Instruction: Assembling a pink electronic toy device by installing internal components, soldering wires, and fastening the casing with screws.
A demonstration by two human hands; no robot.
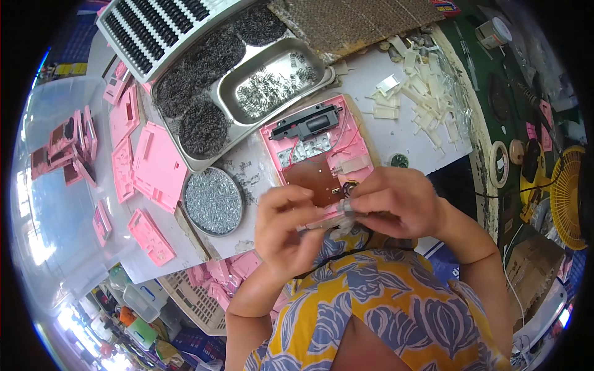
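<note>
A pink plastic casing [365,143] lies in front of me. It holds a black long module [306,125], thin red wires, a silvery metal strip [304,150] and a brown circuit board [312,176]. My right hand [396,201] is pinched at the casing's near edge around a small greyish piece, blurred and mostly covered by the fingers. Beside it, my left hand [284,226] hovers over the near left corner with thumb and fingers apart, and I see nothing held in it. The fingers hide the casing's near end.
Springs fill a metal tray [197,162] and a smaller steel dish [322,73]. Small screws sit in a round dish [213,203]. Pink panels [158,167] lie left, whitish plastic parts [427,93] right. A pink-filled basket [195,303] stands below the table.
</note>
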